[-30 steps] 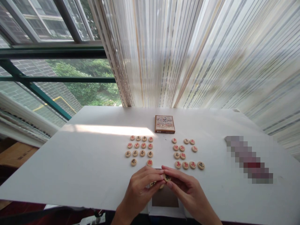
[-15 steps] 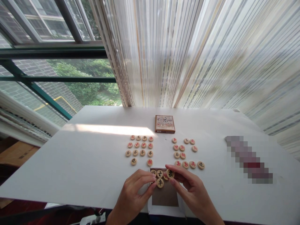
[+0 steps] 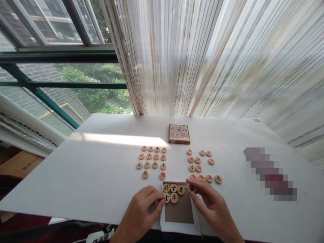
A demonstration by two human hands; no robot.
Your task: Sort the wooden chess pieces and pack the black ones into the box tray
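Observation:
My right hand (image 3: 209,202) pinches a round wooden Chinese chess piece (image 3: 191,188) with a black character, above the upper right corner of a shallow white box (image 3: 181,227). Inside the box, several black-lettered pieces (image 3: 173,198) lie face up in two rows against its far left corner. The brown bottom shows bare on the nearer side. My left hand (image 3: 143,209) is at the box's left wall, thumb and forefinger closed together beside the leftmost piece of the nearer row (image 3: 167,197). Whatever its fingertips grip, if anything, is hidden.
Beyond the box, red and black pieces form a left group (image 3: 155,165) and a looser right group (image 3: 198,168) on the white table (image 3: 88,182). A brown patterned lid or box (image 3: 179,134) lies farther back. A blurred-out long object (image 3: 270,173) lies at right.
My right hand has moved slightly right with its piece, uncovering another piece in the far row. My left fingertips have drawn back left from the pieces to the box wall.

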